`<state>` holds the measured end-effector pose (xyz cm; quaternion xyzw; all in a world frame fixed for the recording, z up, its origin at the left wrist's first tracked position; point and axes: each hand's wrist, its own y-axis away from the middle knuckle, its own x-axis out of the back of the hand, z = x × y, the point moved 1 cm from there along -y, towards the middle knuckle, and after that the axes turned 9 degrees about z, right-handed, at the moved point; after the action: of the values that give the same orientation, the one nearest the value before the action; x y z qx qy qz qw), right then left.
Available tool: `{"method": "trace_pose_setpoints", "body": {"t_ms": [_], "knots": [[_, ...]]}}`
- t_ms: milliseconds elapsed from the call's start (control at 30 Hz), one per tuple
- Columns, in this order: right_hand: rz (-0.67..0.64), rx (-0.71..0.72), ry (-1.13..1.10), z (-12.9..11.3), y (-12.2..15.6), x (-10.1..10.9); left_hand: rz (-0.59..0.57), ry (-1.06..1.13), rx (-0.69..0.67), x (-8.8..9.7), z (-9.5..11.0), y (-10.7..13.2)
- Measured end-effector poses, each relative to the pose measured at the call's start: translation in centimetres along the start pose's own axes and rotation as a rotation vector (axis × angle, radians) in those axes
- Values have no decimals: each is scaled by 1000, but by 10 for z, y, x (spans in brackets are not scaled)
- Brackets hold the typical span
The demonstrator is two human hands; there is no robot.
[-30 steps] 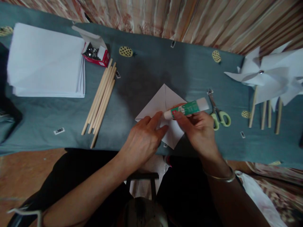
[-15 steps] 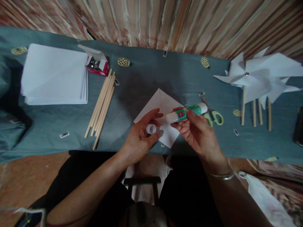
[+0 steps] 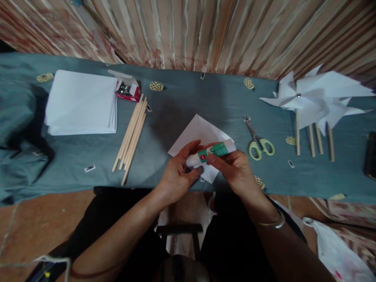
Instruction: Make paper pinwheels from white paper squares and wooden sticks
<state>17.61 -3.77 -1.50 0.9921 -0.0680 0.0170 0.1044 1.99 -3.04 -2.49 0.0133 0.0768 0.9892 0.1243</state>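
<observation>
A green-and-white glue stick [image 3: 217, 150] lies across my right hand [image 3: 238, 172], whose fingers are wrapped round its body. My left hand [image 3: 175, 174] is closed round the white cap [image 3: 192, 160] at the glue stick's left end. Cap and stick meet there; how far the cap sits on cannot be told. Below both hands a square white sheet of paper [image 3: 197, 131] with crease lines lies turned cornerwise on the cloth, its middle partly hidden by my hands and the glue stick.
Green-handled scissors [image 3: 258, 145] lie right of the paper. Several paper pinwheels [image 3: 314, 94] on sticks rest farther right. To the left are wooden sticks [image 3: 131, 135], a small red box [image 3: 128, 90] of metal pieces and a stack of white paper [image 3: 82, 103]. A curtain [image 3: 188, 35] hangs behind.
My right hand has brought the glue stick left and down, its end now meeting the cap in my left hand. The scissors show fully now. The view has shifted slightly.
</observation>
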Motion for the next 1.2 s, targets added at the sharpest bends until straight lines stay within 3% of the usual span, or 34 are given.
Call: {"method": "trace_pose_setpoints", "body": {"t_ms": [333, 600, 667, 733, 833, 967, 1100, 1167, 1200], "knots": [[24, 78, 17, 5, 5, -16, -19, 55, -88, 3, 7, 6], [13, -15, -46, 13, 12, -18, 76, 185, -75, 10, 4, 10], [39, 45, 8, 12, 12, -14, 127, 81, -78, 21, 1, 7], [92, 134, 80, 9, 11, -7, 268, -136, -120, 39, -1, 1], [188, 257, 278, 4, 8, 12, 440, -522, -289, 69, -5, -9], [126, 494, 641, 1, 12, 38, 439, -905, -401, 94, -11, -21], [-52, 642, 783, 2, 24, 48, 449, -1076, -522, 97, -7, -18], [-137, 632, 828, 3, 30, 47, 443, -1090, -667, 88, -2, -11], [-173, 616, 849, 4, 32, 47, 382, -1088, -741, 80, 0, -6]]}}
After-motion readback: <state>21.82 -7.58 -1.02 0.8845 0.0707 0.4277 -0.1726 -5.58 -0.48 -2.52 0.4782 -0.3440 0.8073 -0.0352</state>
